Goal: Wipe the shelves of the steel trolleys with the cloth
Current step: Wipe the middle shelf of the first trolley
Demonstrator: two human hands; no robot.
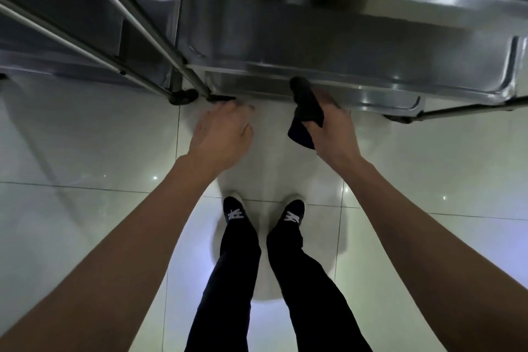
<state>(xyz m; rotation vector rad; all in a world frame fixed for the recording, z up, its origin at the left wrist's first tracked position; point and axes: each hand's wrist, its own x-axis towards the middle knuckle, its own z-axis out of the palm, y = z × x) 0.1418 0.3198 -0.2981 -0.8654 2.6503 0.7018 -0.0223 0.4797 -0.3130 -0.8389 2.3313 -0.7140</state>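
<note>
We stand over a shiny steel trolley [328, 46], reaching down to its lowest shelf [371, 91]. Our right hand [328, 126] grips a dark bunched cloth [305, 111], fingers curled round it, its top end against the shelf's near rim, likely to wipe that edge. Our left hand [220, 134] hangs relaxed and empty near the trolley's corner leg [160, 37], perhaps ready to steady the frame above the pale tiled floor [85, 151].
</note>
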